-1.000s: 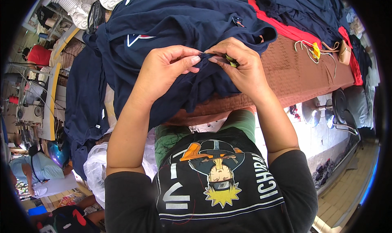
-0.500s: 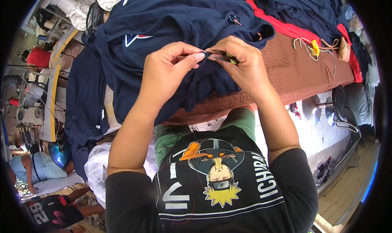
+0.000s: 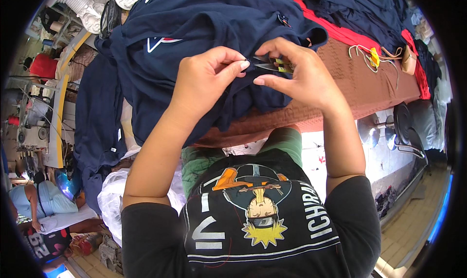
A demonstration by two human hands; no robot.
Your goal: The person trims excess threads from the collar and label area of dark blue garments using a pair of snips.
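A navy blue garment (image 3: 204,27) with a white and red emblem lies heaped on the table before me. My left hand (image 3: 206,78) is closed, its thumb and forefinger pinching a small bit of the navy fabric. In my right hand (image 3: 309,76) is a pair of thread snips (image 3: 266,66) with a yellowish patterned grip. Its blades are apart and point left, close to my left fingertips. My right thumb and forefinger are spread, while the other fingers, partly hidden, keep the snips in the hand.
Brown cloth (image 3: 360,78) covers the table. More navy garments (image 3: 360,8) and a red strip (image 3: 326,25) lie at the far right, near a yellow item with cords (image 3: 373,58). A white plastic bag (image 3: 111,200) sits at lower left. Other people sit beyond it, near sewing machines.
My right thumb and forefinger have spread and drawn back rightward from my left fingertips, leaving more of the snips in sight. My left hand keeps its pinch on the fabric.
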